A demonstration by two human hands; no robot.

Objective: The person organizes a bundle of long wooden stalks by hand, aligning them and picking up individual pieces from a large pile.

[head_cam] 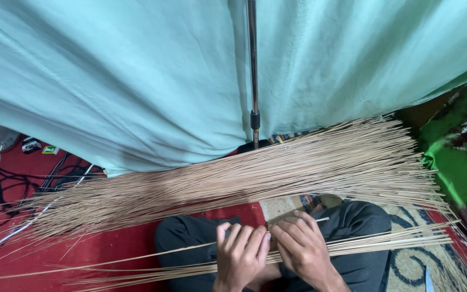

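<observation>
A large pile of thin tan sticks (233,178) lies fanned across the floor in front of me. A smaller bundle of the same sticks (385,244) runs across my lap, over my dark trousers (352,221). My left hand (241,254) is curled around this bundle near its middle. My right hand (301,243) sits beside it, touching it, pinching one single stick (320,219) whose tip pokes out to the right. The undersides of both hands are hidden.
A pale teal cloth (136,81) hangs across the back, with a metal stand pole (253,70) in front of it. Black cables (6,184) and a white cord lie on the red mat (109,249) at left. Green fabric (460,162) lies at right.
</observation>
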